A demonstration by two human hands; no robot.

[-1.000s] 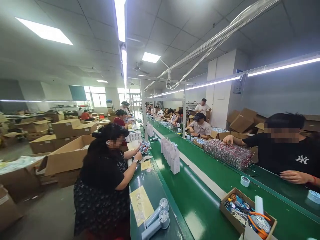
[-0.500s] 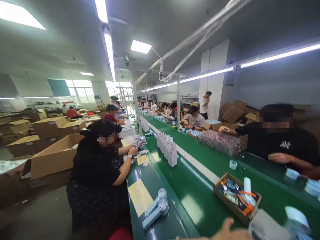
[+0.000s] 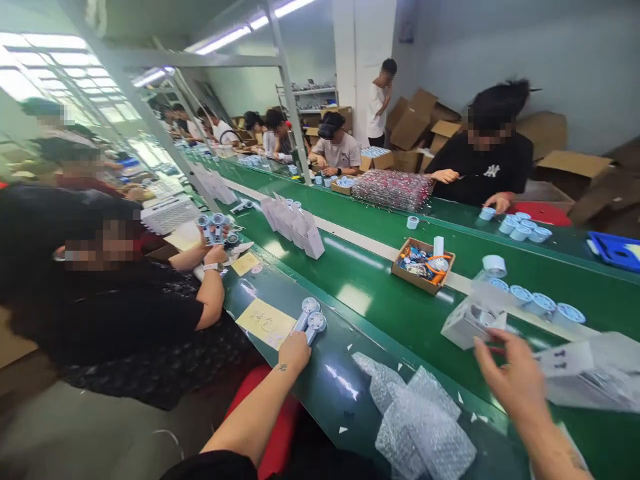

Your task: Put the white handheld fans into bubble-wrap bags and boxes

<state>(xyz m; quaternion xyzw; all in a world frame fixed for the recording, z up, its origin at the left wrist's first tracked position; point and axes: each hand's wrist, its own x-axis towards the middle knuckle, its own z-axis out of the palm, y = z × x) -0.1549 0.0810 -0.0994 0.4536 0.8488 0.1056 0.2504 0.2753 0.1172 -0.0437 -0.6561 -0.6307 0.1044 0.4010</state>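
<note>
My left hand (image 3: 294, 353) is closed round the handles of two light-blue handheld fans (image 3: 315, 321), whose round grille heads stick out past my fingers. The fans lie at the edge of a yellow paper sheet (image 3: 266, 321) with handwriting. My right hand (image 3: 517, 373) is raised over the green belt, its thumb and fingers apart. Just beyond its fingertips stands a white box (image 3: 470, 323) with an opening in its top; whether they touch I cannot tell. Clear bubble-wrap bags (image 3: 420, 417) lie on the bench between my hands.
A cardboard tray of tools (image 3: 423, 265) stands on the belt (image 3: 357, 293). White boxes (image 3: 293, 227) stand in a row farther along. Blue round parts (image 3: 543, 304) line up at the right. A co-worker (image 3: 200, 280) at my left holds fans; another person (image 3: 485, 153) works across the belt.
The view has swung right and downward. My left hand has come into view, gripping the fans on the bench. More of my right hand now shows, beside the white box.
</note>
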